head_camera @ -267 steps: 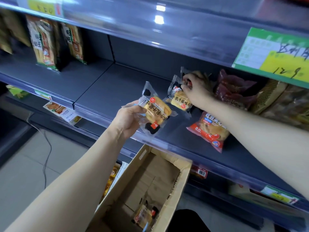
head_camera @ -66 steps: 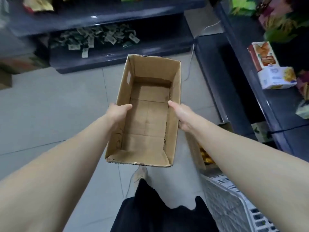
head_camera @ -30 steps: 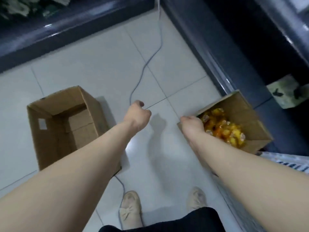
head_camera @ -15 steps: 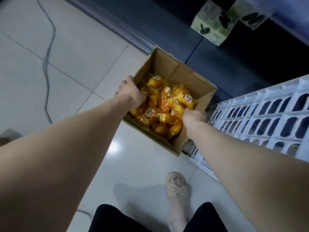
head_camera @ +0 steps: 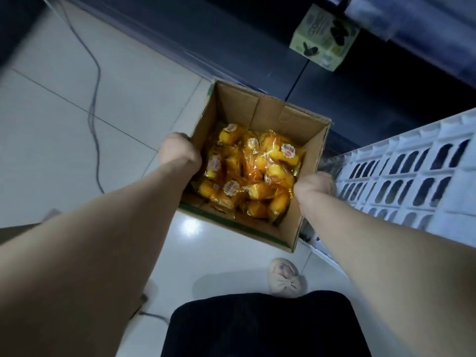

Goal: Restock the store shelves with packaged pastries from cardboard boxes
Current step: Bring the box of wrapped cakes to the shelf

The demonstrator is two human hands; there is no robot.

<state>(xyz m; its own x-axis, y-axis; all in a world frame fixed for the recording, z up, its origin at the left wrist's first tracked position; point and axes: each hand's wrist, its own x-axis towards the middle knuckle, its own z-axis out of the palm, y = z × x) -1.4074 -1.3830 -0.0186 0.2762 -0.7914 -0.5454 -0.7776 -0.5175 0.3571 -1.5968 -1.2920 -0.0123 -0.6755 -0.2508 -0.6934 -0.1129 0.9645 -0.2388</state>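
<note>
Cardboard box (head_camera: 283, 117) of glossy yellow pastries (head_camera: 247, 173), left fingers (head_camera: 176, 140) and right fingers (head_camera: 322, 180) gripping walls

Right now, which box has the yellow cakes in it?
The open brown cardboard box held by the left hand and right hand, full of yellow pastries. The small green box on the shelf is shut.

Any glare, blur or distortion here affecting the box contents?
Head view: bright glare spot on the floor beside the cardboard box; pastry packets soft, wrappers shiny, labels unreadable; forearms stretched by the wide angle; lower shelf nearly black.
</note>
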